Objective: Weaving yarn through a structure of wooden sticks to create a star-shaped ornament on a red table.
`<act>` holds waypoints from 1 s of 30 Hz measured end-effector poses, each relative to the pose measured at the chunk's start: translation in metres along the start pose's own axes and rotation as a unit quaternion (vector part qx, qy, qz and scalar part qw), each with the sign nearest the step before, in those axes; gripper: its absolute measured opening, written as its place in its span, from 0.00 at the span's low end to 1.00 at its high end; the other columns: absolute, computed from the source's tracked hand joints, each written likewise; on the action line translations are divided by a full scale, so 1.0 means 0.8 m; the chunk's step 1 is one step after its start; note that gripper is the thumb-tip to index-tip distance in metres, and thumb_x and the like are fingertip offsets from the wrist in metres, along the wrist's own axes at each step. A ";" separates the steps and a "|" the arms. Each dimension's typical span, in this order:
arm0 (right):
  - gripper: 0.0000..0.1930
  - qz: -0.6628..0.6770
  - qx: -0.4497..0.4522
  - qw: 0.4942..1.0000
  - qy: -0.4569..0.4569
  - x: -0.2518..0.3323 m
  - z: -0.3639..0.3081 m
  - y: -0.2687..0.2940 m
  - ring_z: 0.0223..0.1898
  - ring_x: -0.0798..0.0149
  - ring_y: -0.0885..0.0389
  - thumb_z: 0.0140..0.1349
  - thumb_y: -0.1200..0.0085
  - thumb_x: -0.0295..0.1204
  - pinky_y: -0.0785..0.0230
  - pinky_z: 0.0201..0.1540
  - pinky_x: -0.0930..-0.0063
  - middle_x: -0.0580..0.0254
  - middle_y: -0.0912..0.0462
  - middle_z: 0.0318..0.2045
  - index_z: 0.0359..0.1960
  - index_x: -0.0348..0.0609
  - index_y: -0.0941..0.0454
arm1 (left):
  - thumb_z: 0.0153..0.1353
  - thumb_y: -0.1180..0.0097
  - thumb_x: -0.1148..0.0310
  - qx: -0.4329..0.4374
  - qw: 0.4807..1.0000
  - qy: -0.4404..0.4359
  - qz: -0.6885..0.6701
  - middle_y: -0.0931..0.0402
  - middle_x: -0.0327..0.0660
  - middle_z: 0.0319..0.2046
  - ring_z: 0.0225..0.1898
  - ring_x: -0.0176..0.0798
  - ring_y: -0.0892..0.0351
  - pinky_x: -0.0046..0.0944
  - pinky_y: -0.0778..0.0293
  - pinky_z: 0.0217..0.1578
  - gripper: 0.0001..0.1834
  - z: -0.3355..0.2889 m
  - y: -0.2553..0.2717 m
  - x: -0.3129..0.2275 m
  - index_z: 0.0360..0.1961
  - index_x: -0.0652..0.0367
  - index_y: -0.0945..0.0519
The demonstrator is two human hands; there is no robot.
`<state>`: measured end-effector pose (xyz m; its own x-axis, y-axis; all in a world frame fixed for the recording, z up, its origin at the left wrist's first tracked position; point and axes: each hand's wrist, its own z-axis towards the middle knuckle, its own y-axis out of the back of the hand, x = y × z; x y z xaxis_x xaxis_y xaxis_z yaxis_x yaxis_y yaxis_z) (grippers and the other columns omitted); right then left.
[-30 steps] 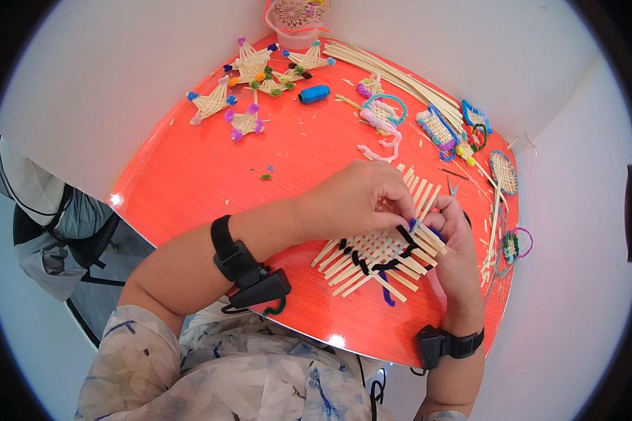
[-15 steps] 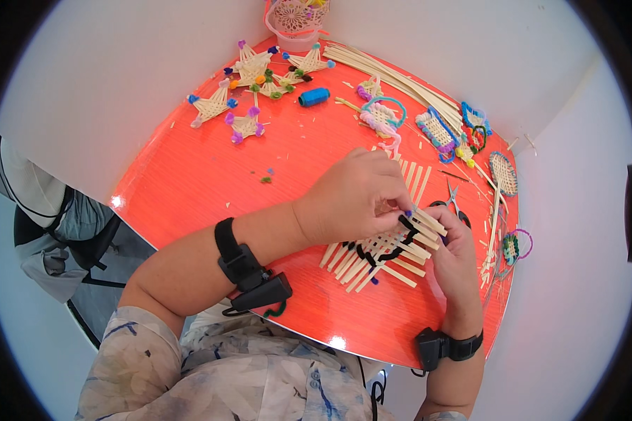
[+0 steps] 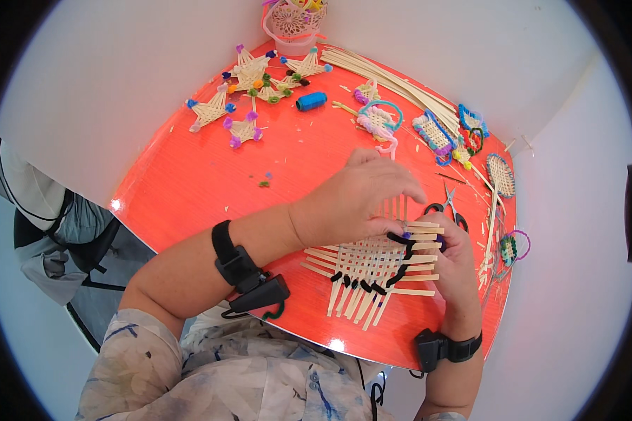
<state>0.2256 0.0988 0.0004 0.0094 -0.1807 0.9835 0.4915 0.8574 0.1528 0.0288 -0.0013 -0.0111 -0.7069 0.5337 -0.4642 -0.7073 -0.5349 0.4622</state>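
Observation:
A square of woven pale bamboo strips (image 3: 364, 261), its strip ends sticking out, is held just over the red table. Black chenille stem (image 3: 406, 261) winds between the strips along its right and near edges. My right hand (image 3: 456, 256) grips the strip ends on the right side. Over the far right part of the weave is my left hand (image 3: 372, 193), open, thumb and fingers spread apart. Its thumb tip rests at the weave beside a small blue-purple bit. The left hand hides the weave's far left part.
Scissors (image 3: 450, 205) lie just beyond my right hand. Behind are chenille-trimmed woven pieces (image 3: 434, 135), long bamboo strips (image 3: 393, 81), a blue thread spool (image 3: 311, 102), several woven stars (image 3: 244, 130) and a pink basket (image 3: 295, 28). White partitions bound the red table (image 3: 196, 182).
The weave has turned a little and lies flatter, showing more of its near edge. My left fingers have opened from a pinch at the black chenille stem and lifted apart.

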 end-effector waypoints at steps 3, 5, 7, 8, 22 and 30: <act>0.04 -0.013 0.005 1.000 -0.003 0.001 -0.002 0.000 0.35 0.79 0.26 0.66 0.48 0.24 0.31 0.40 0.82 0.71 0.22 0.32 0.38 0.37 0.24 | 0.49 0.32 0.68 0.115 0.990 0.071 -0.050 0.19 0.33 0.38 0.45 0.39 0.24 0.45 0.42 0.58 0.20 -0.002 0.003 0.001 0.45 0.51 0.20; 0.04 0.005 0.016 1.000 -0.006 -0.006 -0.001 -0.001 0.34 0.79 0.27 0.65 0.48 0.23 0.32 0.38 0.82 0.71 0.23 0.31 0.39 0.36 0.24 | 0.50 0.31 0.67 0.174 0.978 0.085 -0.078 0.20 0.33 0.35 0.44 0.36 0.23 0.45 0.45 0.61 0.20 -0.004 0.006 0.002 0.45 0.52 0.20; 0.04 -0.037 0.004 0.999 -0.019 -0.001 -0.001 -0.005 0.33 0.79 0.27 0.65 0.48 0.23 0.32 0.37 0.82 0.71 0.23 0.30 0.39 0.36 0.24 | 0.50 0.32 0.67 0.178 0.976 0.099 -0.071 0.20 0.33 0.33 0.43 0.36 0.23 0.46 0.45 0.61 0.19 -0.005 0.006 0.001 0.44 0.53 0.20; 0.05 -0.080 -0.009 0.996 -0.031 0.002 -0.001 -0.007 0.32 0.79 0.27 0.64 0.48 0.23 0.32 0.36 0.81 0.71 0.23 0.30 0.39 0.36 0.24 | 0.51 0.32 0.67 0.181 0.975 0.112 -0.066 0.21 0.32 0.32 0.43 0.35 0.23 0.46 0.45 0.62 0.18 -0.004 0.006 0.000 0.44 0.53 0.20; 0.06 -0.034 -0.072 0.995 0.059 -0.012 0.000 -0.009 0.32 0.77 0.26 0.62 0.44 0.26 0.33 0.37 0.82 0.69 0.23 0.31 0.38 0.36 0.25 | 0.48 0.31 0.68 0.183 0.938 0.240 -0.170 0.20 0.37 0.27 0.35 0.37 0.21 0.40 0.29 0.42 0.09 0.000 0.015 0.002 0.30 0.58 0.16; 0.06 -0.032 0.001 0.995 0.095 -0.009 0.006 -0.003 0.35 0.74 0.26 0.64 0.45 0.24 0.34 0.39 0.80 0.66 0.24 0.33 0.33 0.33 0.20 | 0.45 0.28 0.68 0.219 0.916 0.278 -0.188 0.19 0.39 0.27 0.34 0.37 0.22 0.37 0.28 0.37 0.11 0.004 0.024 -0.003 0.29 0.60 0.15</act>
<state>0.2203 0.1001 -0.0069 0.1425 -0.3227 0.9357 0.4950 0.8419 0.2149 0.0171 -0.0109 0.0012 -0.3896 0.1453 -0.9095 -0.9194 -0.0025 0.3934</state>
